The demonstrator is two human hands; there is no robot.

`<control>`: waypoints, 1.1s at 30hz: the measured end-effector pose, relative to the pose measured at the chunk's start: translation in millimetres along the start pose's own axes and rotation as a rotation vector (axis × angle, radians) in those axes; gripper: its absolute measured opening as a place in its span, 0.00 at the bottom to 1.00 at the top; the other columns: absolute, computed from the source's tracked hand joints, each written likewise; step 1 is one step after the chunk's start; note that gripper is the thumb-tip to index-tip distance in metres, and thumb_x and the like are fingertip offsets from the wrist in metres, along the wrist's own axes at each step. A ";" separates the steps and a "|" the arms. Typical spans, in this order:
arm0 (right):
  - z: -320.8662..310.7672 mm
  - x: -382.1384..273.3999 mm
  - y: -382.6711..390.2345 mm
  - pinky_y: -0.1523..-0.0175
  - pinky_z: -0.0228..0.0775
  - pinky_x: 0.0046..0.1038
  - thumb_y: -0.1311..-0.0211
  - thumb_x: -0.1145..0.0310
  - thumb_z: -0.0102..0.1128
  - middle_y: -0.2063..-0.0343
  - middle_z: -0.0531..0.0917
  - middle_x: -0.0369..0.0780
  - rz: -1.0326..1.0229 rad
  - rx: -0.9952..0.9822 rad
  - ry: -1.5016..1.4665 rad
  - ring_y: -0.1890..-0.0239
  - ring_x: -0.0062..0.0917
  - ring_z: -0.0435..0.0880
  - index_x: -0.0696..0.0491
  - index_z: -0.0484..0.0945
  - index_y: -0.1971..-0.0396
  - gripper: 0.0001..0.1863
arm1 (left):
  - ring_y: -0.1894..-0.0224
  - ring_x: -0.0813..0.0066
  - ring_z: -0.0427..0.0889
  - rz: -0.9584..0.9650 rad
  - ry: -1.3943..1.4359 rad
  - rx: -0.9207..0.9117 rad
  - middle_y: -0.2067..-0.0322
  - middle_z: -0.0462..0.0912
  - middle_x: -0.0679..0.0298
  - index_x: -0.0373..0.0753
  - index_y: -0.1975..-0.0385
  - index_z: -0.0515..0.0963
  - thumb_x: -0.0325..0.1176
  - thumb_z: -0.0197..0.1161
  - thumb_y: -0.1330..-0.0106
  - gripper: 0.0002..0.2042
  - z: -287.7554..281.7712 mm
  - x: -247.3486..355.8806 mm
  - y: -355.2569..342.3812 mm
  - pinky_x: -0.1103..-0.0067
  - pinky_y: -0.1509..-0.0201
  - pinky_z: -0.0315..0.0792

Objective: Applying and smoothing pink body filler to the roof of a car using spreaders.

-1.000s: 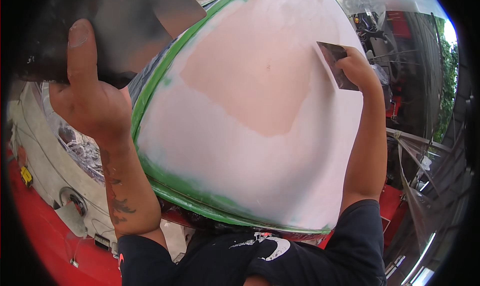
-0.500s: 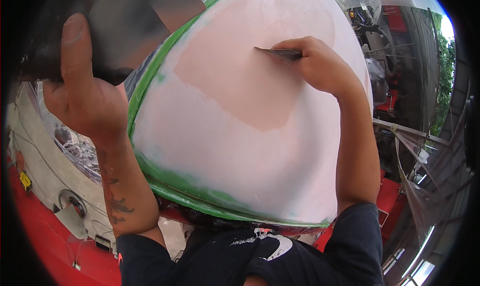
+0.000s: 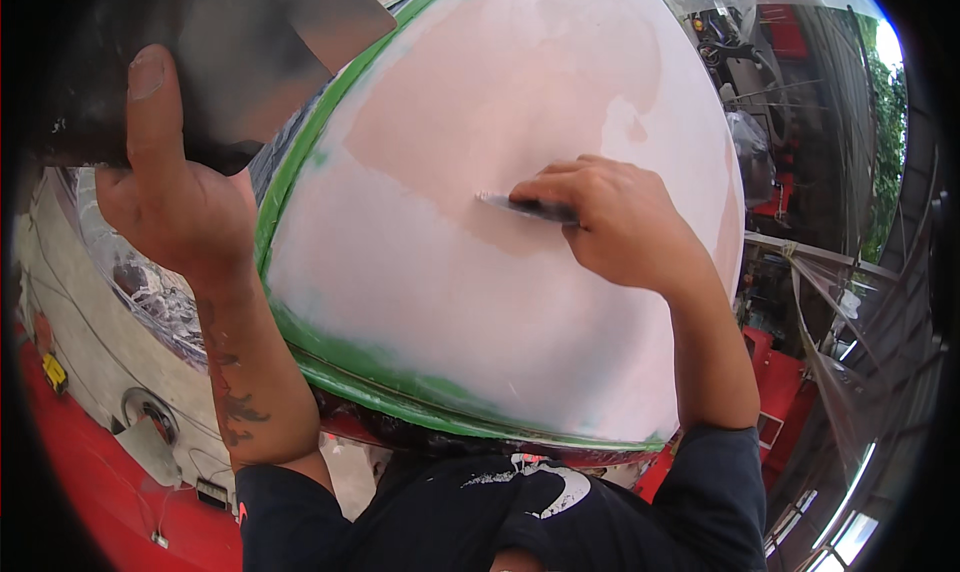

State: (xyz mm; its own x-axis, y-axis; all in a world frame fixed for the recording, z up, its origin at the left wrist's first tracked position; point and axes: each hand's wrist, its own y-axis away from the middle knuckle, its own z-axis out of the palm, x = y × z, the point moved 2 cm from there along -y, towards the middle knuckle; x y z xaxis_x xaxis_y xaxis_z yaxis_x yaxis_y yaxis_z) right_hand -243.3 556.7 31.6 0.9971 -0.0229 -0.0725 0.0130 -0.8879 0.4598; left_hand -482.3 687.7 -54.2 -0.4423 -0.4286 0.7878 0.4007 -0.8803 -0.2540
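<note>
A large curved panel [image 3: 450,342], whitish pink with green borders, spreads out in front of me. A smooth beige-pink filler patch [image 3: 400,137] covers its upper middle. My right hand [image 3: 635,227] grips a thin putty spreader [image 3: 540,208], its fingers closed over the top. The spreader's blade edge touches the panel at the patch's lower part, with a pale bead along its tip. At the upper left, my left hand [image 3: 185,207] holds up a dark, shiny flat board [image 3: 240,62]. One finger lies extended along the board's face; the grip beneath is partly hidden.
Green edging [image 3: 310,142] runs along the panel's left side and near edge. Plastic sheeting [image 3: 150,297] lies below my left wrist. On the left floor are cables, a yellow object [image 3: 53,374] and a round wheel-like item [image 3: 150,415]. Clear plastic film [image 3: 835,322] hangs at the right.
My right hand has drawn the spreader toward me and slightly left across the panel, uncovering a pale spot farther up. The left hand and board have shifted only a little.
</note>
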 end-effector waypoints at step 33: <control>77.1 45.1 129.3 0.48 0.69 0.31 0.47 0.83 0.54 0.53 0.75 0.47 0.041 1.076 -0.622 0.52 0.37 0.76 0.59 0.73 0.50 0.21 | 0.61 0.71 0.74 -0.530 0.361 -0.441 0.60 0.75 0.52 0.27 0.45 0.63 0.37 0.53 0.32 0.22 8.4 2.0 58.6 0.74 0.58 0.72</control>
State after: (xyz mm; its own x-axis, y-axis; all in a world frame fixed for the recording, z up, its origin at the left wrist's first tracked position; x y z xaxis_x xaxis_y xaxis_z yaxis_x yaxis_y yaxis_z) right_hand -202.4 405.5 19.5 0.7868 -0.0127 -0.6171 -0.3783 -0.8000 -0.4657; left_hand -452.9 637.0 -62.8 -0.7498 0.0991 0.6542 -0.2598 -0.9534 -0.1533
